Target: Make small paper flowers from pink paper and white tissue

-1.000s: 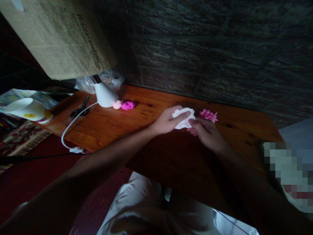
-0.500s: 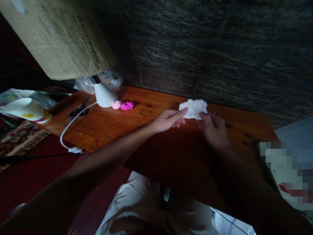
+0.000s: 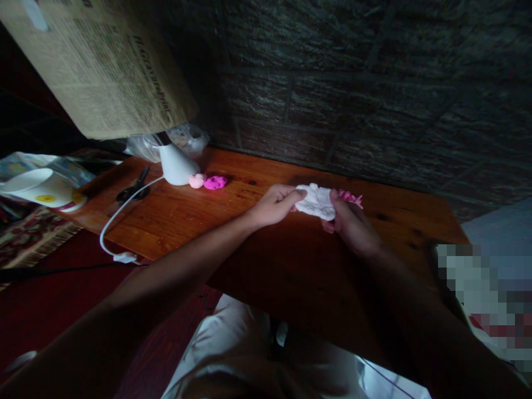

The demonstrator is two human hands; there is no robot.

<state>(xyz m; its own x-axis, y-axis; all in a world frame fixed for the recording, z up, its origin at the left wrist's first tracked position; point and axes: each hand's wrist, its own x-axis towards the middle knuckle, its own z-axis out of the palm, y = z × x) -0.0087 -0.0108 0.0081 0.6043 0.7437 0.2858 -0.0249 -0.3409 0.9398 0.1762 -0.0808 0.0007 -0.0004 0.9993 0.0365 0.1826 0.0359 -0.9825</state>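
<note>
Both my hands hold a crumpled white tissue [image 3: 316,201] just above the wooden table [image 3: 233,233]. My left hand [image 3: 275,204] pinches its left edge with thumb and fingers. My right hand [image 3: 348,221] grips its right side, thumb on top. A pink crumpled paper flower [image 3: 351,197] lies on the table right behind my right hand, partly hidden by it.
At the table's far left stand a white lamp base [image 3: 177,164] with a white cable [image 3: 120,213], two pink lumps [image 3: 209,181], black scissors [image 3: 135,187] and a plastic bag [image 3: 187,137]. A white cup [image 3: 35,188] sits further left. A newspaper sheet [image 3: 103,66] hangs above. A dark brick wall backs the table.
The tissue was bunched between both hands, then spread and lifted toward the wall, and now is lower and stretched between my hands. The pink flower shows again behind my right hand.
</note>
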